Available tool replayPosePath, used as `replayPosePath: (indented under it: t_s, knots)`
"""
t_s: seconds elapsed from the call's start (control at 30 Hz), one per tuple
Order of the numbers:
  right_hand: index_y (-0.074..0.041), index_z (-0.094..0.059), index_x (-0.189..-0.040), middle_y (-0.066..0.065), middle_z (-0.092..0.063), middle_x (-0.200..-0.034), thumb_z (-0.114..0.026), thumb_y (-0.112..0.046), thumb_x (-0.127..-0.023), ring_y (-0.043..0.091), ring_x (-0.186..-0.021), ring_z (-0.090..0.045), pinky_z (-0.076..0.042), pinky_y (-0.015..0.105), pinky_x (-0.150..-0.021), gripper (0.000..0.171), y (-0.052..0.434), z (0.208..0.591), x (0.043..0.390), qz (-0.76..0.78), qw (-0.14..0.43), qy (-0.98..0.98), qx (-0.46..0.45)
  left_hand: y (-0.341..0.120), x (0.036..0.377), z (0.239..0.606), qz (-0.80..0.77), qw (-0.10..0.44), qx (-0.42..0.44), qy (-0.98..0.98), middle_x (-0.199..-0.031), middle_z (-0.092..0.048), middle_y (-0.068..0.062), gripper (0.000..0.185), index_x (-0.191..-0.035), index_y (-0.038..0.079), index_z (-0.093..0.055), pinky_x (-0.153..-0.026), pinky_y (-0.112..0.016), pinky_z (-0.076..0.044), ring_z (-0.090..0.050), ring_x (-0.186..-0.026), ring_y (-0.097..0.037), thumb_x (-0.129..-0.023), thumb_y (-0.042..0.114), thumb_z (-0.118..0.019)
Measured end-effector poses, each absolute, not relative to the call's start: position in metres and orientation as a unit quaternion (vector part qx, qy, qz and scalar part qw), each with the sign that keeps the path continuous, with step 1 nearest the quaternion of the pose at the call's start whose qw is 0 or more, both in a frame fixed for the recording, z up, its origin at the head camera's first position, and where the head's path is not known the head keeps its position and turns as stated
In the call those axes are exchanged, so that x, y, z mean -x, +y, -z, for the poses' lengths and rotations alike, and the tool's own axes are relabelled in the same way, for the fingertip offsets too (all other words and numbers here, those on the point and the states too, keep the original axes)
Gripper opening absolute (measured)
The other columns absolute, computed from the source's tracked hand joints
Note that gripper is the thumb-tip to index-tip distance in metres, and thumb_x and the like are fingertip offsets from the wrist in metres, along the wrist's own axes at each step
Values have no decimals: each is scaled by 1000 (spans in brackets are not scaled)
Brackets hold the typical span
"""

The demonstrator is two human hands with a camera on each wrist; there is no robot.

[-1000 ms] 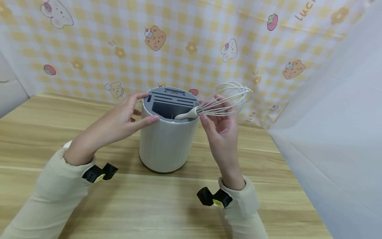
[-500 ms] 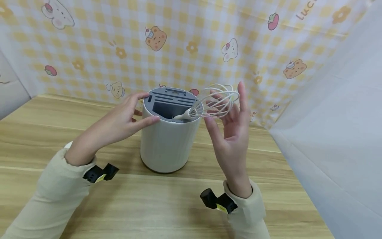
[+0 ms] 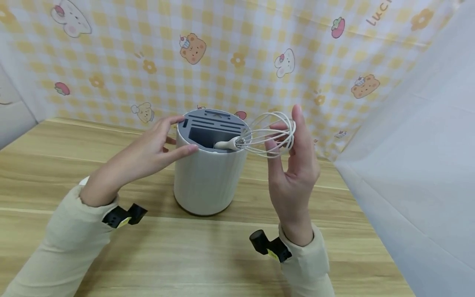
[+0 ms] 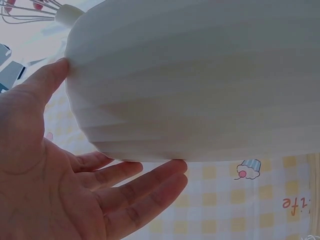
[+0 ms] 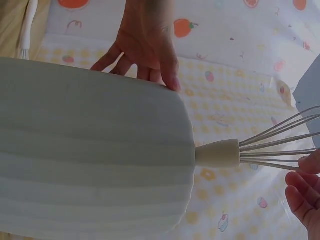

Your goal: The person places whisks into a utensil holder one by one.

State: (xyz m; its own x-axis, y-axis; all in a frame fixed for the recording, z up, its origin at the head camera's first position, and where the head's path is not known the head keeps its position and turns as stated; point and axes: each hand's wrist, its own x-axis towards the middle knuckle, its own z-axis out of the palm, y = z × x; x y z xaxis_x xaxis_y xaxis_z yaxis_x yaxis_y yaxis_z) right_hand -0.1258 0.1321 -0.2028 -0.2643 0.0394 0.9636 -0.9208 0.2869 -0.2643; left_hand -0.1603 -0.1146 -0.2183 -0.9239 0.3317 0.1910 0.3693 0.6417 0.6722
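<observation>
A white round utensil holder (image 3: pixel 208 181) stands on the table, its grey slotted top holding one larger opening. A cream whisk (image 3: pixel 233 143) leans over the right rim, handle end in that opening and wire loops out to the right. My right hand (image 3: pixel 295 177) is at the wire loops, with thumb and fingers around them; in the right wrist view the thumb (image 5: pixel 311 162) touches a wire. My left hand (image 3: pixel 156 142) rests on the holder's left side, thumb on the front rim. In the left wrist view its extended fingers (image 4: pixel 145 192) touch the wall.
A wooden table (image 3: pixel 148 255) lies under everything. Behind the holder hangs a yellow checked cloth (image 3: pixel 237 82) with cartoon prints, and a white sheet (image 3: pixel 408 165) is on the right. A slim white handle (image 5: pixel 28 30) shows at the right wrist view's upper left.
My right hand has shifted right along the whisk's wires, its index finger lifting. The whisk has turned, and its wire end has swung left and lower. The left hand and holder stay still.
</observation>
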Motion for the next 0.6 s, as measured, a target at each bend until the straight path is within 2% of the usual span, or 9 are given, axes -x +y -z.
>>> replayPosePath:
  t_s: [0.23, 0.33, 0.43, 0.6]
  knots:
    - [16, -30, -129, 14, -58, -96, -58, 7, -85, 25, -91, -60, -52, 30, -80, 53, 129, 201, 128, -537, 488, -603, -330, -116, 159, 218, 373, 27, 188, -908, -149, -22, -17, 84, -149, 13, -14, -88, -49, -48, -52, -117, -33, -87, 55, -53]
    - [12, -33, -121, 16, -57, -96, -58, 6, -84, 25, -86, -58, -51, 28, -77, 45, 128, 203, 131, -546, 492, -595, -325, -116, 159, 219, 375, 28, 192, -907, -150, -21, -17, 84, -149, 11, -14, -89, -49, -48, -53, -117, -33, -88, 54, -53]
    - [14, -35, -116, 22, -57, -95, -57, 6, -85, 21, -81, -57, -49, 25, -73, 39, 126, 204, 136, -511, 515, -610, -320, -115, 158, 219, 376, 28, 194, -906, -150, -21, -17, 84, -149, 11, -14, -89, -49, -48, -52, -117, -33, -88, 54, -53]
    - [14, -41, -119, 23, -58, -96, -58, 8, -85, 22, -74, -55, -48, 22, -69, 39, 125, 207, 144, -439, 546, -639, -316, -116, 159, 218, 377, 28, 191, -906, -150, -21, -17, 84, -149, 11, -14, -88, -49, -49, -52, -117, -33, -88, 54, -53]
